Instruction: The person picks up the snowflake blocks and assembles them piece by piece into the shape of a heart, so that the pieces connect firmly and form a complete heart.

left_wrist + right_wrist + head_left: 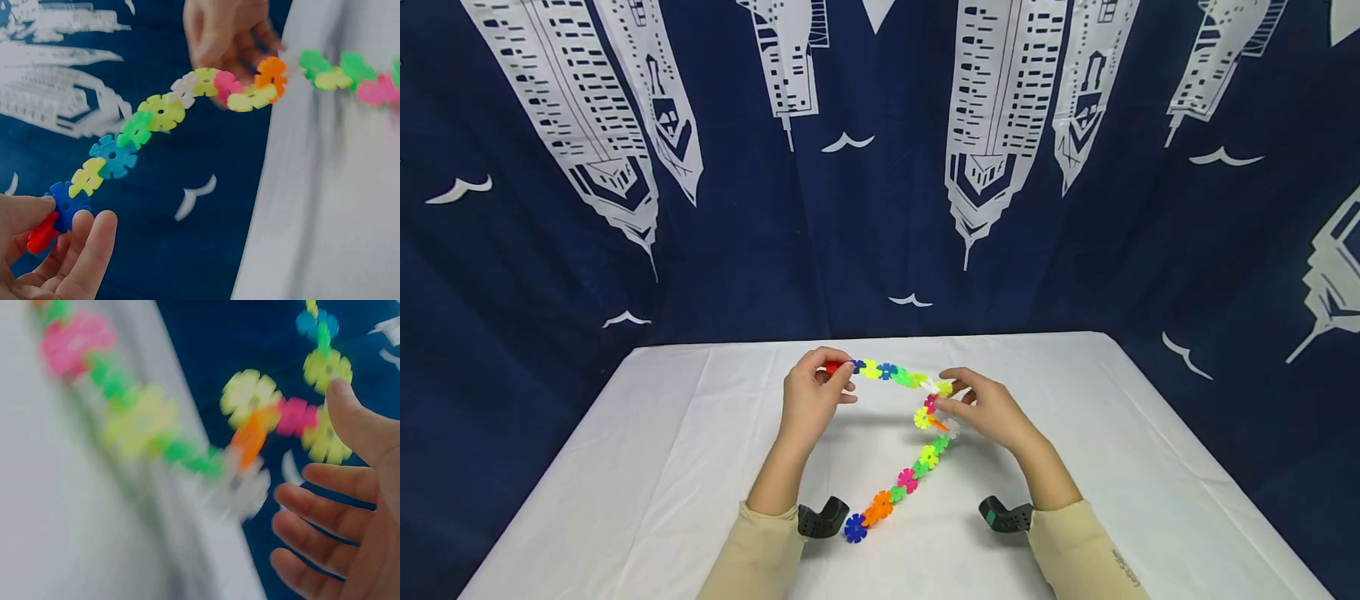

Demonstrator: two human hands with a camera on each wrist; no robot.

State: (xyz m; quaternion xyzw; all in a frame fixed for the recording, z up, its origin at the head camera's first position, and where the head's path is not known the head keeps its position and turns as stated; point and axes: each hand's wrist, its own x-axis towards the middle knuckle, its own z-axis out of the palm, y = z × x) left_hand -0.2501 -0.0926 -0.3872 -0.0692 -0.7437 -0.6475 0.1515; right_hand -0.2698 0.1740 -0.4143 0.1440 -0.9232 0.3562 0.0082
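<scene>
A chain of interlocking plastic snowflake discs (886,371) in many colours runs between the hands, then bends back towards the person. Its red end disc (42,234) and the dark blue disc beside it are pinched by my left hand (811,396) between thumb and fingers. Around the bend, my right hand (988,408) is spread, its thumb tip overlapping a yellow disc (328,369) and its fingers (325,519) apart and loosely bent. Blurred in the right wrist view, a clear disc (247,494) joins the near stretch, which ends in a dark blue disc (855,527).
A white cloth covers the table (700,467). Behind its far edge hangs a navy curtain (850,233) with white building prints. Black wrist cameras (824,517) are worn at both beige sleeves, either side of the chain's near end.
</scene>
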